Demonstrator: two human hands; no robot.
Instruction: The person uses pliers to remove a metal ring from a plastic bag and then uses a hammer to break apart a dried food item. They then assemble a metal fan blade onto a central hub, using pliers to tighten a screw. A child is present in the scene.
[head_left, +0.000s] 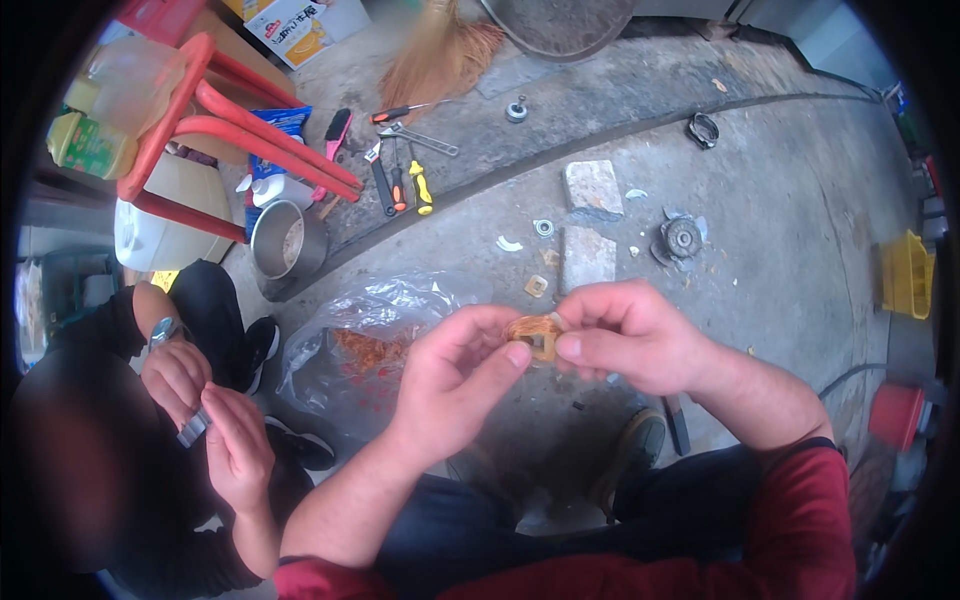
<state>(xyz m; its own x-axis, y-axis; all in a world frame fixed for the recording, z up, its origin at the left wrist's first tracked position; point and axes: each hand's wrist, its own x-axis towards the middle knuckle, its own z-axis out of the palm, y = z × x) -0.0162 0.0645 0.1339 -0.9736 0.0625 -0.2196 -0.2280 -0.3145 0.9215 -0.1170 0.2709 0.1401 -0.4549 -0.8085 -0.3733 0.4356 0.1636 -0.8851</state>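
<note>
Between my two hands is a small copper wire coil (533,327) wound on a pale yellowish frame with a square hole. My left hand (462,370) pinches its left side between thumb and fingers. On the right side, the thumb and fingertips of my right hand (632,338) close on the same coil. Below and left of it, a clear plastic bag (330,335) lies on the ground with a heap of copper wire (370,350) in it. Just beyond my hands, a small square yellowish frame (536,286) rests on the concrete.
Two stone blocks (593,190) stand ahead, with a round metal motor part (681,239) to their right. Screwdrivers (419,187) and an adjustable wrench (425,139) lie near a red stool (215,120) and a metal pot (288,240). At left, a co-worker's hands (205,420) hold a grey metal piece.
</note>
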